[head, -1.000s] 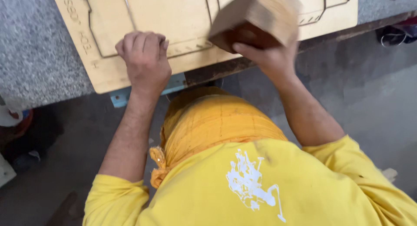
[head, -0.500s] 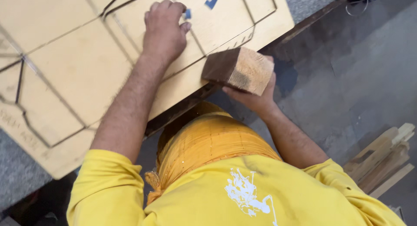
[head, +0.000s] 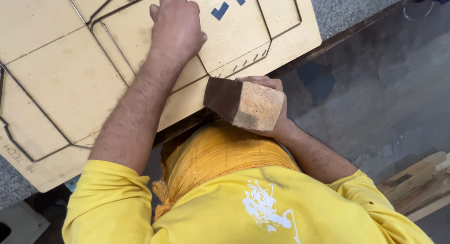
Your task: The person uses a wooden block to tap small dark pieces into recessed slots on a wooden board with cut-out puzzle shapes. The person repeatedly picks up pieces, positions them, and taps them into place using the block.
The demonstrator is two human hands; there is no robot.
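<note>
A large plywood die board (head: 61, 80) with thin metal rules set in cut lines lies on a speckled grey worktop (head: 342, 4). My left hand (head: 176, 28) presses on the board near two blue marks (head: 220, 10), fingers curled at a rule line. My right hand (head: 272, 108) grips a wooden block (head: 243, 103), dark on one face and pale on its end grain, held at the board's near edge. My yellow shirt and an orange cloth at my waist fill the lower view.
Grey concrete floor (head: 375, 94) lies to the right of the worktop. Pale timber pieces (head: 417, 183) lean at the lower right. A coiled cable (head: 417, 9) sits at the top right. A light box shape (head: 18, 223) shows at the lower left.
The view has shifted along the board. My left hand moved further onto the board. My right hand brought the wooden block down from above the board to its near edge.
</note>
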